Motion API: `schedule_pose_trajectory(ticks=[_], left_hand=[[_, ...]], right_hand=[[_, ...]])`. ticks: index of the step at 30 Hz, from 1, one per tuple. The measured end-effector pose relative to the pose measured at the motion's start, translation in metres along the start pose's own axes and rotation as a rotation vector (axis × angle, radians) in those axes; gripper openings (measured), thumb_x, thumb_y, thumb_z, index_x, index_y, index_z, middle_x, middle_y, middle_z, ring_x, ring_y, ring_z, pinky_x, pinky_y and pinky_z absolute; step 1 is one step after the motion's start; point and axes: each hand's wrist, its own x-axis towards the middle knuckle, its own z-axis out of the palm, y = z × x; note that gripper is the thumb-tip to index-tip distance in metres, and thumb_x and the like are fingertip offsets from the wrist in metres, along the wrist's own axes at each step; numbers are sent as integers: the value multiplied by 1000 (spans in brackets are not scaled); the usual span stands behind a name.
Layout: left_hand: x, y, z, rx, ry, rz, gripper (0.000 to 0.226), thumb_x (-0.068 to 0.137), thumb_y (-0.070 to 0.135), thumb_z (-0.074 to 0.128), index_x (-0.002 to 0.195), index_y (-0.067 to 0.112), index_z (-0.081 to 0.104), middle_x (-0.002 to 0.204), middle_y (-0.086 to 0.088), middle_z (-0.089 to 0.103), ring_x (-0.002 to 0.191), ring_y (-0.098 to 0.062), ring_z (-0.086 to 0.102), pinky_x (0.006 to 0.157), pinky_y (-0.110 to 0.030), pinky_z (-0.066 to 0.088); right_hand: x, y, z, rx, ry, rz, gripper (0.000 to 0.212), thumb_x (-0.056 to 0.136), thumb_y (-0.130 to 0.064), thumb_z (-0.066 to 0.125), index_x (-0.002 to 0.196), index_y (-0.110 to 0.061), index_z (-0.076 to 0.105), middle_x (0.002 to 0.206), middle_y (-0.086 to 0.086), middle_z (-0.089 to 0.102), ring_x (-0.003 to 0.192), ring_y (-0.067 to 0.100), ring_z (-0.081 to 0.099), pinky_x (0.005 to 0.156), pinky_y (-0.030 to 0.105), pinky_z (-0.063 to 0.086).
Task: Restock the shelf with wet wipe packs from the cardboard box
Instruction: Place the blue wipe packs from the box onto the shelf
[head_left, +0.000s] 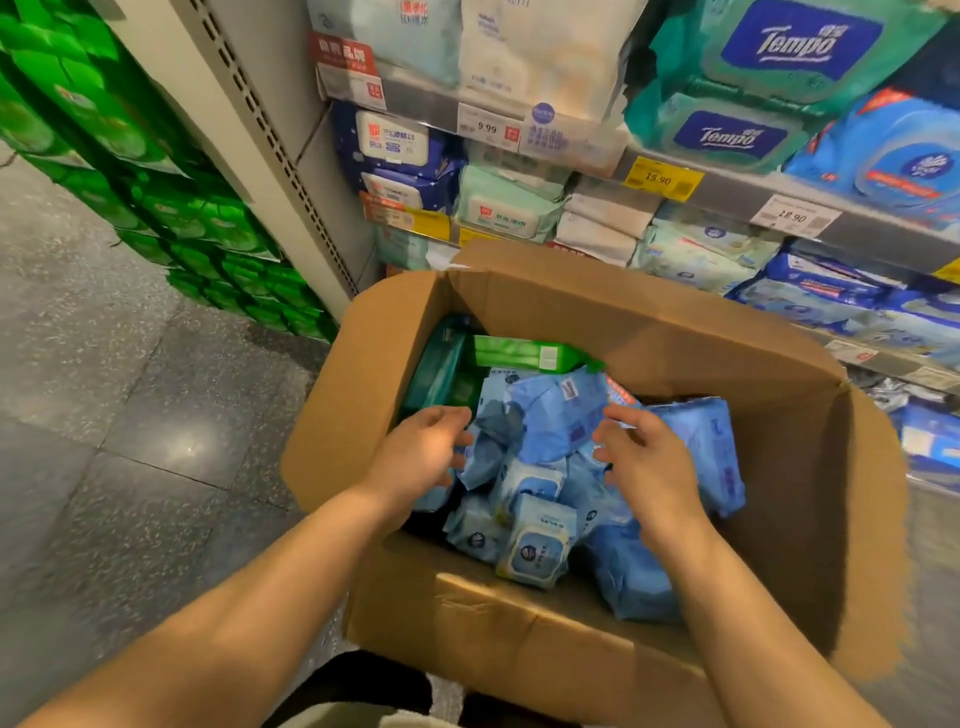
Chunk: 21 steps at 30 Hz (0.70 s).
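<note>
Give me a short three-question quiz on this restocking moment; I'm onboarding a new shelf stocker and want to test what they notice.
1. True or false: both hands are inside the open brown cardboard box.
2. Which packs lie at the far left of the box? A) green wet wipe packs B) red packs C) yellow packs
3. Fill in: the left hand and right hand reach either side of a crumpled ____ wet wipe pack.

Key: 1 true; 2 A; 3 blue.
</note>
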Motion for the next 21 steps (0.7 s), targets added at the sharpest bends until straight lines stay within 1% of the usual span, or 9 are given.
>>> schedule_pose_trajectory(ticks=[3, 6, 8, 11, 13, 15, 16, 19, 21], left_hand=[[15, 2, 1, -8, -11, -1, 33, 106, 48, 49, 128, 26, 59, 117, 3, 71, 108, -24, 69, 91, -42, 57], [29, 6, 4, 6, -44, -14, 33, 107, 47, 46, 131, 27, 57, 119, 5, 69, 108, -23, 68, 92, -40, 56], [40, 7, 7, 37, -64, -7, 33, 107, 48, 45, 131, 29, 56, 120, 8, 68, 107, -18, 67, 91, -39, 55], [53, 5, 8, 85, -82, 33, 30, 107, 50, 44, 128, 33, 58, 120, 10, 67, 105, -11, 66, 92, -39, 55], [61, 1, 8, 93, -87, 45, 33, 106, 52, 45, 129, 33, 58, 120, 13, 66, 104, -7, 66, 94, -40, 57], [67, -3, 7, 89, -79, 46, 35, 105, 53, 47, 132, 33, 58, 120, 14, 67, 104, -7, 67, 96, -42, 58], [70, -5, 6, 84, -75, 41, 36, 105, 53, 47, 133, 33, 58, 121, 14, 67, 104, -7, 67, 97, -43, 58], [75, -8, 6, 81, -82, 34, 33, 105, 52, 48, 130, 35, 59, 122, 14, 66, 103, -7, 68, 97, -44, 57], [76, -7, 7, 77, -85, 39, 31, 105, 51, 49, 128, 34, 60, 121, 14, 67, 103, -7, 68, 97, -43, 57]], right_hand=[[23, 4, 6, -43, 75, -27, 23, 97, -28, 62, 119, -28, 67, 93, -2, 72, 82, 17, 70, 80, 44, 57], [46, 11, 13, -162, 132, -75, 25, 96, -28, 66, 121, -28, 68, 99, -7, 70, 81, 10, 64, 87, 36, 54], [63, 16, 20, -211, 143, -106, 33, 93, -24, 70, 126, -25, 67, 113, -2, 70, 93, 13, 63, 93, 34, 51], [93, 22, 32, -347, 120, -225, 46, 90, -18, 72, 135, -17, 64, 130, 6, 68, 119, 23, 62, 104, 37, 48], [114, 22, 38, -456, 129, -317, 48, 89, -15, 72, 137, -17, 64, 129, 10, 68, 119, 27, 61, 102, 34, 48], [130, 21, 44, -548, 126, -396, 48, 90, -10, 69, 137, -19, 64, 129, 9, 68, 115, 28, 61, 97, 31, 46], [137, 19, 48, -591, 123, -414, 48, 91, -9, 67, 137, -19, 64, 132, 8, 67, 117, 28, 61, 97, 32, 47], [152, 21, 58, -720, 128, -375, 43, 96, -11, 60, 138, -18, 64, 137, 10, 65, 120, 34, 62, 94, 38, 52], [156, 22, 61, -806, 128, -328, 38, 99, -12, 54, 133, -18, 68, 129, 15, 69, 111, 40, 64, 88, 41, 52]])
